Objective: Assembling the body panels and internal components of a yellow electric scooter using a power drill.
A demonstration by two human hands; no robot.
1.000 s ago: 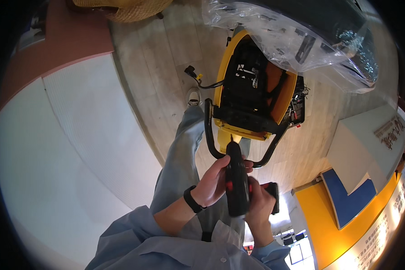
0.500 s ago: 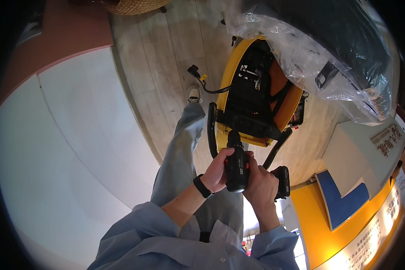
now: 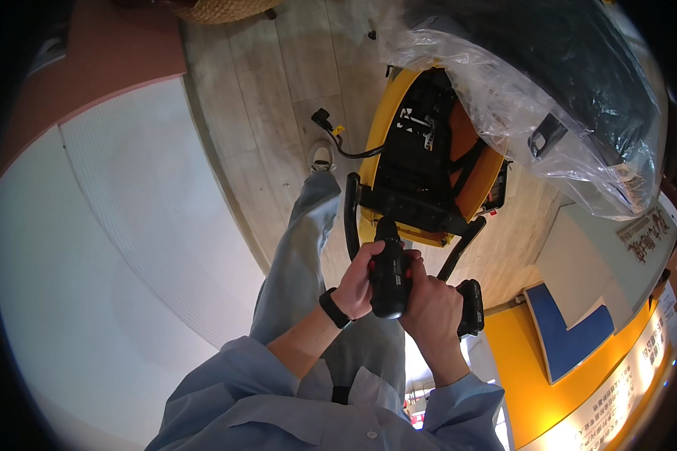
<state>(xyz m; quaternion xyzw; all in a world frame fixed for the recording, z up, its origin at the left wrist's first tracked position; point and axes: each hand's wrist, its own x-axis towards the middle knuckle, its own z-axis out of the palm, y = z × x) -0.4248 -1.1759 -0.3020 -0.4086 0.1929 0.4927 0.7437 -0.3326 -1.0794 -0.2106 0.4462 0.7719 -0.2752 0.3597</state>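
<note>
A black cordless drill (image 3: pixel 390 282) lies on its side between my hands, its chuck pointing away from me. My right hand (image 3: pixel 433 304) is wrapped round its handle, with the black battery (image 3: pixel 471 307) showing past the knuckles. My left hand (image 3: pixel 356 288) grips the left flank of the drill body, thumb near the collar. Just beyond, the chuck overlaps the near edge of a yellow shell (image 3: pixel 380 128) fitted with a black frame (image 3: pixel 406 169). Whether the drill touches it, I cannot tell. Two black bars (image 3: pixel 351 218) reach back from the frame on either side.
A black cable with a plug (image 3: pixel 321 117) extends left from the yellow shell, near my shoe (image 3: pixel 321 156). Clear plastic film (image 3: pixel 496 120) covers a large dark piece at upper right. White panels (image 3: pixel 128 210) stand left; a blue-and-yellow display (image 3: pixel 572 331) stands right.
The drill and both hands have shifted slightly left, still held the same way. The plastic-covered piece sits a little lower in view.
</note>
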